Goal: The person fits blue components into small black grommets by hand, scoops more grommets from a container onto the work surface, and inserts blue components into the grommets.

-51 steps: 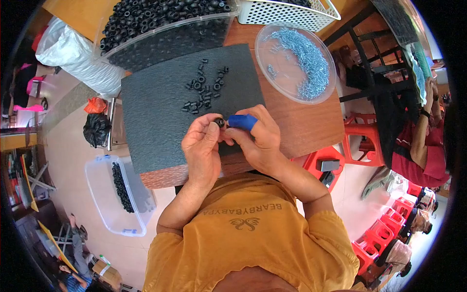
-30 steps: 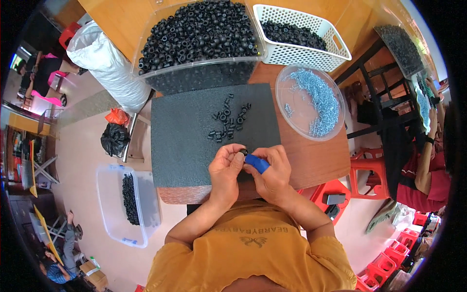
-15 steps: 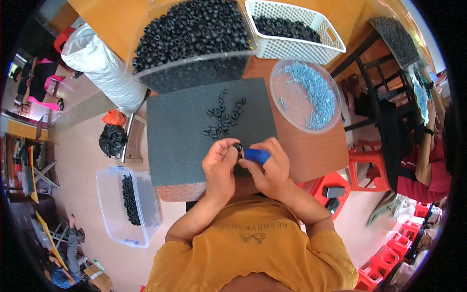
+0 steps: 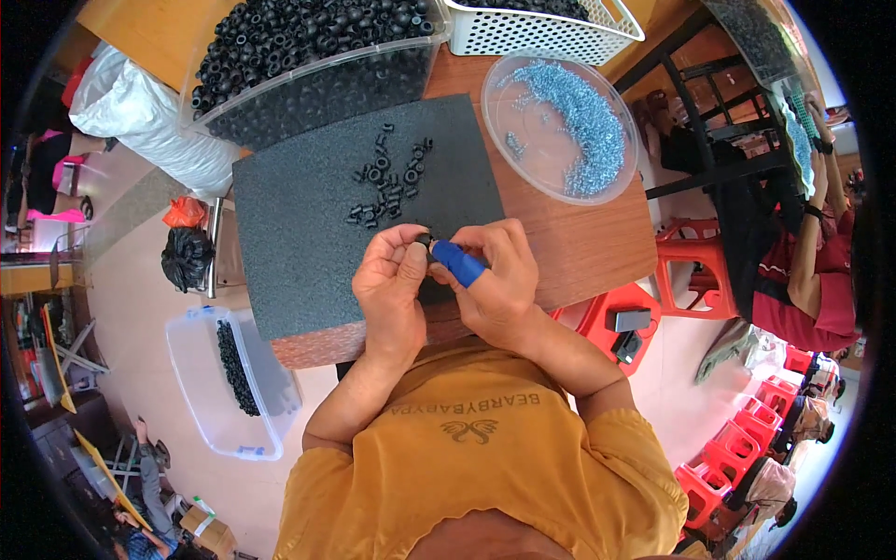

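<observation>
Both hands pinch one black ring (image 4: pixel 423 240) over mat: left hand (image 4: pixel 392 280) grips it, right hand (image 4: pixel 495 275), blue-capped finger, presses; loose rings (image 4: pixel 387 182) wait at 12 o'clock, full bin (image 4: pixel 308 47) beyond

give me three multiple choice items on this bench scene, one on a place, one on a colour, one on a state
1. Where does the round clear dish of pale blue pieces sit?
A. on the floor
B. on the wooden table, right of the dark mat
C. on the dark mat

2. What colour is the cover on the right hand's finger?
A. blue
B. red
C. green

3. How are the two hands?
A. far apart
B. flat on the mat
C. together, pinching a small black ring

Key:
1 B, the round clear dish rests on the wooden table beside the dark mat.
2 A, the cover on the right hand is blue.
3 C, the left hand meets the right at the small black ring.
</observation>
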Motion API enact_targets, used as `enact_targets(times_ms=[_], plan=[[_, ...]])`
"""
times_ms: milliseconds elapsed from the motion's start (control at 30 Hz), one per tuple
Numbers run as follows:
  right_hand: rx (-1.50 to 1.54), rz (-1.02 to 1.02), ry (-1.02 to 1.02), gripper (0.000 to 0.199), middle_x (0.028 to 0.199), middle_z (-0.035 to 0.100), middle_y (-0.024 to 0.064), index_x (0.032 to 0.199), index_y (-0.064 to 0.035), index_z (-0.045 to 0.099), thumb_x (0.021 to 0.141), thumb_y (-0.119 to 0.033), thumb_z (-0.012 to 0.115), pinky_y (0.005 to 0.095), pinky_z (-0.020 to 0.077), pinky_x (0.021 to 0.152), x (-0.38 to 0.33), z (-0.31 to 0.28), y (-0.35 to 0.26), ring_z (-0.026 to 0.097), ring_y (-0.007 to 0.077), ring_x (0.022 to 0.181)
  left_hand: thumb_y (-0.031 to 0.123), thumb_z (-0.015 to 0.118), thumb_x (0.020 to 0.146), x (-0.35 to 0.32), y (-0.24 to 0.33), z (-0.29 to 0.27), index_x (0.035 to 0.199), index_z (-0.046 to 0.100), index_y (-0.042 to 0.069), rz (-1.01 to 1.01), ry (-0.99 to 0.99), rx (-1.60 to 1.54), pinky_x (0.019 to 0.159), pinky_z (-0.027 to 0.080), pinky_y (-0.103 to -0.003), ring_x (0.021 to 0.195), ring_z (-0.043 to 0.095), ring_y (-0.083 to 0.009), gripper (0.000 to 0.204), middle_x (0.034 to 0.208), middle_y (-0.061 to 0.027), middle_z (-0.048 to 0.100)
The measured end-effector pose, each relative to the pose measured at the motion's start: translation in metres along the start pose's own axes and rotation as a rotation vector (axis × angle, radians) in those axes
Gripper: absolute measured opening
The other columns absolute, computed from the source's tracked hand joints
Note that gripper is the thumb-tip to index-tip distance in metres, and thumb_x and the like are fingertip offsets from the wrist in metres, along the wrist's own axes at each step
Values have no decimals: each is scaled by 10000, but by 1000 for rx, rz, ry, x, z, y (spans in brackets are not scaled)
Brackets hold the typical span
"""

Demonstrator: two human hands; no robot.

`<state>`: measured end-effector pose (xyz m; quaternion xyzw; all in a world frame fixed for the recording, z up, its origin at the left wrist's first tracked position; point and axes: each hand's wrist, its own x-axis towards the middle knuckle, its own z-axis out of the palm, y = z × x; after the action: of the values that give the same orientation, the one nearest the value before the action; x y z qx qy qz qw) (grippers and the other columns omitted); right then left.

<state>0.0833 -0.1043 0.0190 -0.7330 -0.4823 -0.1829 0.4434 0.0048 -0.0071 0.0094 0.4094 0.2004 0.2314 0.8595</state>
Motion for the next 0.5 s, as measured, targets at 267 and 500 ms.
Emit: enact_targets(times_ms=[267, 500], plan=[[149, 58, -14, 214, 759, 556, 121, 808, 0, 587, 648, -34, 724, 333, 404, 525, 1, 1, -2, 513, 284, 651, 89, 579, 865, -4, -11, -5, 1046, 498, -16, 140, 75, 131, 721, 440, -193, 806, 527, -84, 224, 911, -34, 547], [287, 320, -147, 147, 717, 540, 99, 760, 14, 564, 686, -1, 690, 331, 412, 498, 2, -11, -2, 527, 233, 601, 110, 560, 879, 2, -7, -10, 1043, 512, -14, -106, -3, -186, 712, 462, -251, 788, 560, -117, 211, 895, -59, 591]])
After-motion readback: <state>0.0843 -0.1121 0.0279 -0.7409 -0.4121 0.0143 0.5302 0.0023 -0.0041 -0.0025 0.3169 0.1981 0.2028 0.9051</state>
